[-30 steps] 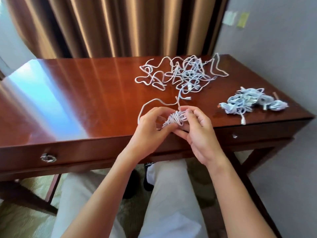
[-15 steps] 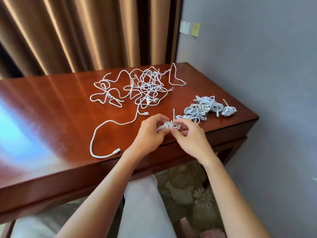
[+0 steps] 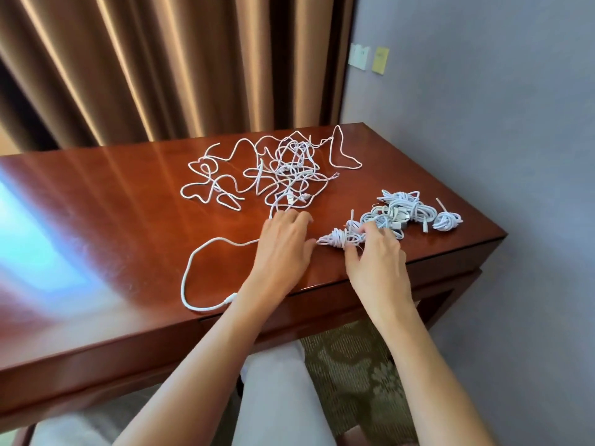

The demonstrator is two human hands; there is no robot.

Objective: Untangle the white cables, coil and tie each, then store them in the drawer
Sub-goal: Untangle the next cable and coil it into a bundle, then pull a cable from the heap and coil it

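Reddish desk (image 3: 112, 220): right hand (image 3: 373, 252) pinches tied coil (image 3: 341, 238) beside finished pile (image 3: 399, 212), likely adding it; left hand (image 3: 283, 243), fingers spread wide, reaches toward far tangle (image 3: 277, 169), presumably for next cable.

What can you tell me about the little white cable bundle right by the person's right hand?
The coiled bundle is one thin white cable wound into a small, tight bunch, with more turns wrapped round its middle. It lies on the glossy reddish wooden desk near the front edge, just short of the pile of finished bundles. The right hand touches its right end with thumb and fingertips; the left hand lies open beside its left tip, reaching toward the loose tangle.
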